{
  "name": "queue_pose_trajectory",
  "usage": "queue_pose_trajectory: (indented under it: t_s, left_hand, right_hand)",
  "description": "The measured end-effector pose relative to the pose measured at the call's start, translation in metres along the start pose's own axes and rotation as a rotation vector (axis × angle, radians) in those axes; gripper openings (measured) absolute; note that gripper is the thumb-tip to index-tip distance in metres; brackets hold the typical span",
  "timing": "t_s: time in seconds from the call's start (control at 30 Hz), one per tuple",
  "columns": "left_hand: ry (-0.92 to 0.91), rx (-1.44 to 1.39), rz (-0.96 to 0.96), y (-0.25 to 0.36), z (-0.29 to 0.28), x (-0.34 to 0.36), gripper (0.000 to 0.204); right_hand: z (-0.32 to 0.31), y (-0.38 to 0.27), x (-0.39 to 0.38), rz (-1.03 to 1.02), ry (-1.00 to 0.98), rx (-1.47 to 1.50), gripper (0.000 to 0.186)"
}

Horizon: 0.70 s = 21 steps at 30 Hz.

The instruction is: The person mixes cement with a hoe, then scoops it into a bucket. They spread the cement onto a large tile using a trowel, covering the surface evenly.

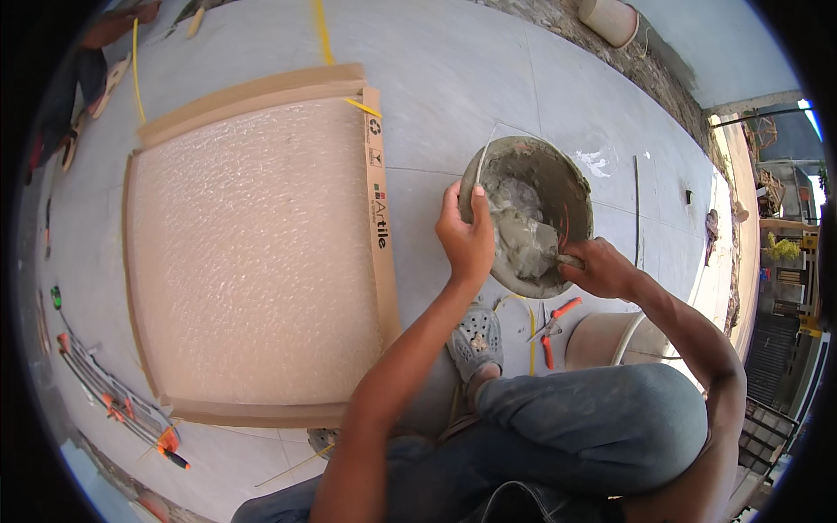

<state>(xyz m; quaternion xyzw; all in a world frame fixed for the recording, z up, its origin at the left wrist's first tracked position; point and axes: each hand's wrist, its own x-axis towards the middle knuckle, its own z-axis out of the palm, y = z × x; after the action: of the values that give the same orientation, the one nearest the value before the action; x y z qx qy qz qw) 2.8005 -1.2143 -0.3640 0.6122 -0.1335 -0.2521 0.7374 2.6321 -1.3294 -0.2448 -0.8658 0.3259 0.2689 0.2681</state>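
Observation:
A round bucket (510,157) with grey wet mortar (523,235) inside tilts in front of me at the centre right. My left hand (464,228) grips the bucket's left rim, thumb on top. My right hand (602,266) is closed on a mud-caked tool handle (571,260) at the bucket's right side; the tool's working end is in the mortar. To the left lies a large pale tile (253,253) edged with cardboard (377,227). Red-handled pliers (549,344) lie on the floor just below the bucket.
My sandalled foot (475,340) is below the bucket. A beige bucket (593,344) stands behind my right arm, another (606,22) at the far top. A tile cutter (118,401) and tape measure (57,296) lie far left. Another person (87,70) is at upper left on the grey floor (436,78).

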Motion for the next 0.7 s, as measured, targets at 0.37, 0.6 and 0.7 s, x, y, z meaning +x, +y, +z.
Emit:
queue_pose_trajectory:
  t_s: [0.37,0.6,0.7]
  left_hand:
    - [-1.054,1.335,-0.217,0.141,-0.211,0.033,0.055]
    - [-0.45,1.17,0.087,0.093,-0.358,-0.041,0.057]
    - [-0.163,1.283,0.267,0.041,-0.391,-0.056,0.053]
  right_hand:
    - [0.002,0.007,-0.003,0.031,0.263,0.256,0.022]
    - [0.013,0.001,-0.004,0.047,0.381,0.382,0.022]
    - [0.005,-0.019,-0.01,0.006,0.325,0.438,0.022]
